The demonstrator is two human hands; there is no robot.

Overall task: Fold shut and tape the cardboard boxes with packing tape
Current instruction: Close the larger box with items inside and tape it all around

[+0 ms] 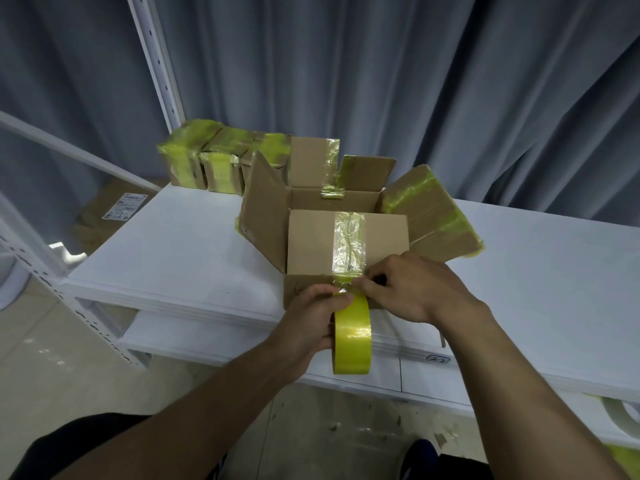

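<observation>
A cardboard box [311, 244] stands on the white shelf [173, 258] right in front of me. Its near flap is folded down and carries a strip of old shiny tape [348, 244]; the left, far and right flaps stand open. My left hand [311, 323] grips a roll of yellow packing tape [352, 337] held upright against the box's front wall. My right hand [412, 289] pinches the loose end of the tape at the box's front top edge.
Several small boxes wrapped in yellow tape [214, 161] sit in a row at the back left of the shelf. A white upright post [156, 60] rises behind them before a grey curtain. A lower shelf board [433, 375] juts out below.
</observation>
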